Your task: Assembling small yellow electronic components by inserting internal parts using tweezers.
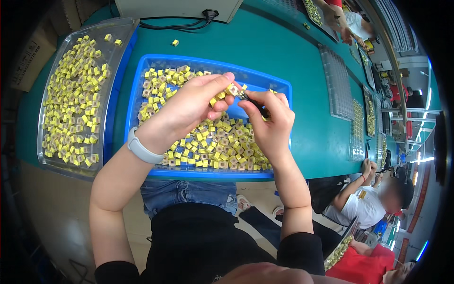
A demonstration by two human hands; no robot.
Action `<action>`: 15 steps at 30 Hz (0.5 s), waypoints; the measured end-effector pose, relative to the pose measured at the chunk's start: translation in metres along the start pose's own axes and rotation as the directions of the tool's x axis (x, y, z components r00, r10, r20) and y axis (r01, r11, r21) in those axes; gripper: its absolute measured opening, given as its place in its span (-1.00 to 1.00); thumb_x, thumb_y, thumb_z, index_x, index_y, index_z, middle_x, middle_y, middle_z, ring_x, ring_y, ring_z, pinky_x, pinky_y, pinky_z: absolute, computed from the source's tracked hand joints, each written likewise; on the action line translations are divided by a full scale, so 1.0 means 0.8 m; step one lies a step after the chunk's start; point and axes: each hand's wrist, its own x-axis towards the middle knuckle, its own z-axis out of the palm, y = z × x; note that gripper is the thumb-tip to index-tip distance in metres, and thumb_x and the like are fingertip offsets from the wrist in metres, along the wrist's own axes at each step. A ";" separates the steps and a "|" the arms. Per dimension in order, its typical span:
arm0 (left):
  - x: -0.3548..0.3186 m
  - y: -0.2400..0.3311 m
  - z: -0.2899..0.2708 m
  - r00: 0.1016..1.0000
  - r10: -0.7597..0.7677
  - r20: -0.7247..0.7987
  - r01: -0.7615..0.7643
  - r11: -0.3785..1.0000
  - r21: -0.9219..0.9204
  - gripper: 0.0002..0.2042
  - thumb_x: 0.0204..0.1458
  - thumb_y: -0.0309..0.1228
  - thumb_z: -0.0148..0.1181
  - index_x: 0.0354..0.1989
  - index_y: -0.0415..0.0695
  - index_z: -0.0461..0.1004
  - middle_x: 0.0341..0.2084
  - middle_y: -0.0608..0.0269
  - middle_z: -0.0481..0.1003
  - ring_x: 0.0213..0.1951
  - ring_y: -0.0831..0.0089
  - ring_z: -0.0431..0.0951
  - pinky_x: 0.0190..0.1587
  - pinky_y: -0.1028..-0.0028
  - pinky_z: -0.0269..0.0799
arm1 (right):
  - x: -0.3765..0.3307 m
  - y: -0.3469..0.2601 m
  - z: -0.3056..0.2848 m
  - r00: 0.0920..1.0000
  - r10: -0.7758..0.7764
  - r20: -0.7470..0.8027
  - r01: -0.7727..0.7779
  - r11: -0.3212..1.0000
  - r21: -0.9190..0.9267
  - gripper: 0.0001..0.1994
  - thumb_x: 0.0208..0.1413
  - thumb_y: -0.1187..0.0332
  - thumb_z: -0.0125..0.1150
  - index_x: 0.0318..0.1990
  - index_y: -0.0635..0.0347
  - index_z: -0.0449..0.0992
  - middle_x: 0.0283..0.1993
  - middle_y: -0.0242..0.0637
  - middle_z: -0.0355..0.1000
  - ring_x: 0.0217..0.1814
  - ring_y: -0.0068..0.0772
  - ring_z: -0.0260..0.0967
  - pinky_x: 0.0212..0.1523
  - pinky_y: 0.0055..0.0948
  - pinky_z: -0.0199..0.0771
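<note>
Over the blue bin (213, 174), my left hand (187, 106) is closed, pinching a small yellow-wrapped coil part (232, 90) between thumb and fingers. More yellow shows under its fingers, perhaps further parts of the same kind. My right hand (274, 116) grips a small dark hand tool (243, 96), with its tip against or very near the held part. The fingers cover most of the tool, so its exact kind cannot be told. Below both hands, a heap of loose yellow coil parts (222, 146) fills much of the bin.
Left of the bin stands a clear tray (106, 61) of similar parts on a blue container. One loose part (175, 42) and a black power plug (210, 14) lie behind the bin. Clear plastic trays (336, 83) are to the right. Co-workers (366, 203) sit farther right.
</note>
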 end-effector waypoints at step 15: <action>0.000 -0.001 0.000 1.000 -0.017 -0.006 0.017 1.000 -0.025 -0.65 0.31 -0.13 0.04 -0.14 -0.23 0.47 -0.48 0.42 0.36 -0.51 0.75 0.28 -0.52 0.69 0.19 | 0.002 0.000 -0.002 1.000 0.007 0.010 -0.007 1.000 -0.016 -0.79 -0.08 0.45 0.48 -0.27 0.24 0.61 -0.39 -0.32 0.56 -0.40 -0.40 0.37 -0.38 -0.46 0.38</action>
